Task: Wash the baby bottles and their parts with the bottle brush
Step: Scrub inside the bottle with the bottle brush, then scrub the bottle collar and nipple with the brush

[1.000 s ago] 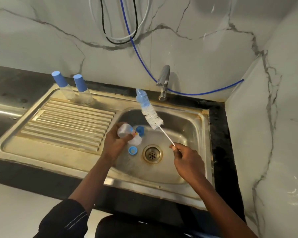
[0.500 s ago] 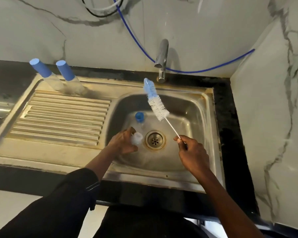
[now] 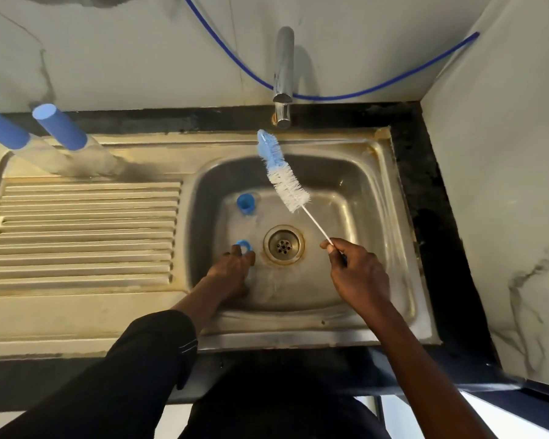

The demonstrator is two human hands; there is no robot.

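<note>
Your left hand [image 3: 232, 264] touches the blue ring [image 3: 244, 246] at its fingertips; grip cannot be told. Pinch its rim firmly. Your right hand [image 3: 355, 274] pinches the bottle brush [image 3: 282, 175], bristles raised beyond; feed them through.

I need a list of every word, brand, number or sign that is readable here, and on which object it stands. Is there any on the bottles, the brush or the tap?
No text can be read in this view.
capped bottles: no label or scale shows.
bottle brush: no marking shows.
blue cap and blue ring: plain.
tap and sink: no brand stamp shows.
</note>
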